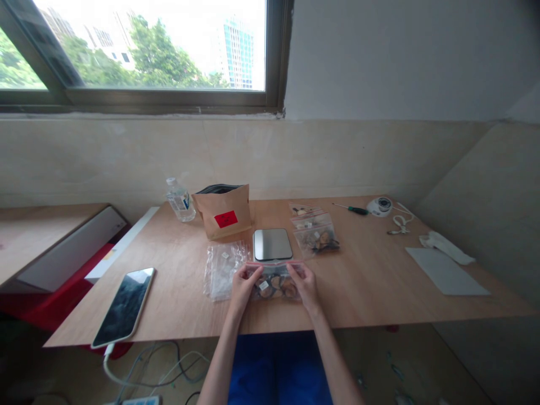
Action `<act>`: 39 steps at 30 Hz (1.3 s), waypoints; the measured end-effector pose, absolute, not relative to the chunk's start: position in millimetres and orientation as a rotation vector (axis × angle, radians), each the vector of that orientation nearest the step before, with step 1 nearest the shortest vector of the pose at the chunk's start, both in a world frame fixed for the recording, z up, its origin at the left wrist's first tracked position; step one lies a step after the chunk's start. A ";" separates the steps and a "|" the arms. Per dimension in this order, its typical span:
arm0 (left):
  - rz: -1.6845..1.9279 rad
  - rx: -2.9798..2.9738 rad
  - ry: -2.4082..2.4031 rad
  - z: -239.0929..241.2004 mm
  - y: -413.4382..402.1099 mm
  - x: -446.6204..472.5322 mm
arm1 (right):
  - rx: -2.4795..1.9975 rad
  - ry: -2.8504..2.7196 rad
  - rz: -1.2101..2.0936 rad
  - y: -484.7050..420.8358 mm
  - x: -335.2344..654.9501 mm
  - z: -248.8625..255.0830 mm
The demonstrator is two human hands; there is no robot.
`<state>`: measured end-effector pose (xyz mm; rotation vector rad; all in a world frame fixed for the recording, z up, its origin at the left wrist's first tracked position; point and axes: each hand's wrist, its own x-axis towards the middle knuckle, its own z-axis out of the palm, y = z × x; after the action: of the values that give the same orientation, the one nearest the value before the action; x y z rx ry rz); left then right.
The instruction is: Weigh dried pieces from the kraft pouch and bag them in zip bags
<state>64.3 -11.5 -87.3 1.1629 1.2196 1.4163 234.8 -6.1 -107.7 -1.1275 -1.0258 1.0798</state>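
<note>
A clear zip bag (276,289) with brown, dried-looking pieces and a small white label inside lies at the table's front edge. My left hand (245,281) pinches the left end of its reddish zip strip. On the right end, my right hand (304,281) grips the same strip between thumb and fingers. Just beyond the bag sits a small scale (272,244) with a shiny square top. Flat, see-through bags (223,270) are stacked to the left of my left hand. Several filled zip bags (316,233) overlap behind and right of the scale.
A brown paper pouch (223,211) with a red label stands open-topped near a water bottle (180,199). A phone (125,306) with a cable lies front left. To the right are a screwdriver (352,209), a dome camera (379,206) and a white sheet (447,271).
</note>
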 end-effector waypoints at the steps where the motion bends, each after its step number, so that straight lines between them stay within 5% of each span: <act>1: 1.417 1.155 1.218 -87.0 -11.6 64.3 | -1.137 -1.027 1.078 -5.9 234.5 -107.9; 39: 1.447 1.167 1.260 -96.5 -10.4 68.5 | -1.152 -1.107 0.927 -10.0 220.4 -101.6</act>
<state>68.5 -10.4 -96.5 1.1668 1.2599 1.4474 220.4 -10.0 -101.6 -1.1524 -1.1071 0.9269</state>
